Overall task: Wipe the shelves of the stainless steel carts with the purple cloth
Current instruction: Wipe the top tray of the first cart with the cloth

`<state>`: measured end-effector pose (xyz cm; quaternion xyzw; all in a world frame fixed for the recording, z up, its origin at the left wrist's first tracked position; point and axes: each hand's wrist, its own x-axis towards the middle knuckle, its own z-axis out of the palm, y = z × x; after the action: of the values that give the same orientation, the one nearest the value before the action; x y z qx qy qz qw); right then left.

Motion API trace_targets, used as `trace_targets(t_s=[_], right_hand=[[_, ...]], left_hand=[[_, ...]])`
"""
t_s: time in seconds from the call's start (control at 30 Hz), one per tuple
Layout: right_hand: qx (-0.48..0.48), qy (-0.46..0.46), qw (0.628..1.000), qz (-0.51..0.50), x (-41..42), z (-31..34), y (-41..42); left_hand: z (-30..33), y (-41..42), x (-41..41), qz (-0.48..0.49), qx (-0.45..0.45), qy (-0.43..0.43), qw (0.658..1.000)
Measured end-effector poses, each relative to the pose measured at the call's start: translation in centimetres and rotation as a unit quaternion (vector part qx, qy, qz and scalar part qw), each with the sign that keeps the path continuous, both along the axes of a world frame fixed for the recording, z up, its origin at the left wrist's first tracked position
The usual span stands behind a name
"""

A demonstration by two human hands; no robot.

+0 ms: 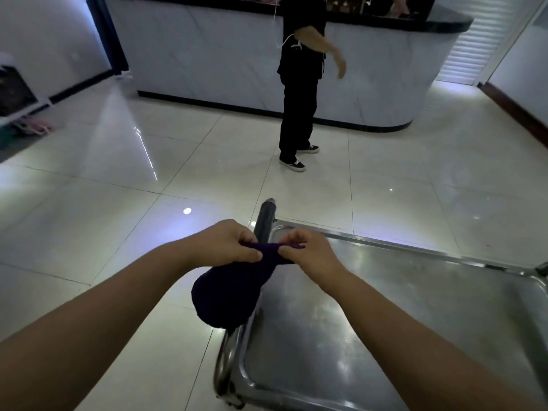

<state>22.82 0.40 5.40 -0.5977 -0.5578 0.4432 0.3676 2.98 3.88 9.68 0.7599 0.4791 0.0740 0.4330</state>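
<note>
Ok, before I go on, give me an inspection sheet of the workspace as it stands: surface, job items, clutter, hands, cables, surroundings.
Surface: top shelf of the stainless steel cart, shiny, bare where visible; streaks cannot be judged.
Job's things: purple cloth held above the cart's left edge, bunched and hanging, not on the shelf.
Clutter: nothing seen on the shelf.
Grippers: left hand and right hand each pinch the cloth's top edge, a grip on either side.
Cables: a thin white cord on the bystander.
Surroundings: glossy tiled floor, curved white counter, a person in black standing ahead.
</note>
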Motion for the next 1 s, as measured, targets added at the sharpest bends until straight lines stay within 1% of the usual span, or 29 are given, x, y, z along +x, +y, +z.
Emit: trace_targets(t_s=[0.07, 0.1, 0.17, 0.23, 0.27, 0.33, 0.37, 0.43, 0.5, 0.53, 0.6, 0.7, 0.77, 0.83, 0.87, 0.93, 1.0], right_hand=[[0.028, -0.015, 0.996, -0.081, 0.8, 0.4, -1.1], [0.023, -0.017, 0.994, -0.107, 1.2, 0.4, -2.1], [-0.024, -0.015, 0.994, -0.109, 2.1, -0.1, -4.3], [-0.092, 0.004, 0.991, -0.092, 2.7, -1.0, -6.0], [-0.137, 0.037, 0.984, -0.103, 2.9, -1.0, -6.4], [-0.221, 0.16, 0.949, -0.156, 3.2, 0.0, -7.0], [-0.218, 0.22, 0.934, -0.178, 3.6, 0.5, -7.3], [-0.158, 0.328, 0.911, -0.193, 4.9, 1.3, -7.7], [-0.115, 0.384, 0.899, -0.179, 6.7, 2.4, -8.4], [-0.093, 0.381, 0.904, -0.167, 7.5, 3.1, -8.7], [-0.05, 0.341, 0.927, -0.146, 8.9, 4.4, -9.2], [-0.013, 0.289, 0.945, -0.154, 10.2, 5.9, -9.8], [0.004, 0.263, 0.953, -0.152, 10.6, 6.6, -10.1], [0.007, 0.236, 0.959, -0.158, 10.7, 7.2, -10.5], [0.005, 0.23, 0.959, -0.167, 10.7, 7.3, -10.6], [0.003, 0.232, 0.954, -0.193, 10.9, 7.6, -11.0], [0.017, 0.227, 0.955, -0.19, 11.4, 7.9, -11.2]], left_hand=[[2.2, -0.8, 0.9, 0.039, 0.017, -0.046, 0.998], [3.3, -1.3, 1.4, 0.061, 0.02, -0.083, 0.995], [5.3, -2.4, 2.6, 0.095, 0.017, -0.161, 0.982], [6.8, -3.6, 3.7, 0.111, 0.021, -0.215, 0.97], [7.2, -4.1, 4.3, 0.115, 0.029, -0.227, 0.967], [7.6, -5.3, 5.6, 0.119, 0.044, -0.237, 0.963], [7.6, -5.8, 6.2, 0.122, 0.044, -0.243, 0.961], [7.4, -6.9, 7.2, 0.129, 0.038, -0.253, 0.958], [6.9, -7.9, 7.7, 0.136, 0.039, -0.24, 0.96], [6.8, -8.4, 7.8, 0.138, 0.04, -0.229, 0.963], [6.4, -9.3, 8.1, 0.143, 0.036, -0.214, 0.966], [5.9, -10.5, 8.6, 0.187, 0.042, -0.203, 0.96], [5.5, -10.9, 9.2, 0.244, 0.07, -0.186, 0.949], [5.3, -11.1, 9.6, 0.303, 0.107, -0.178, 0.93], [5.4, -11.3, 9.8, 0.316, 0.124, -0.181, 0.923], [5.4, -11.9, 10.3, 0.306, 0.152, -0.183, 0.922], [5.3, -12.7, 10.5, 0.29, 0.168, -0.19, 0.923]])
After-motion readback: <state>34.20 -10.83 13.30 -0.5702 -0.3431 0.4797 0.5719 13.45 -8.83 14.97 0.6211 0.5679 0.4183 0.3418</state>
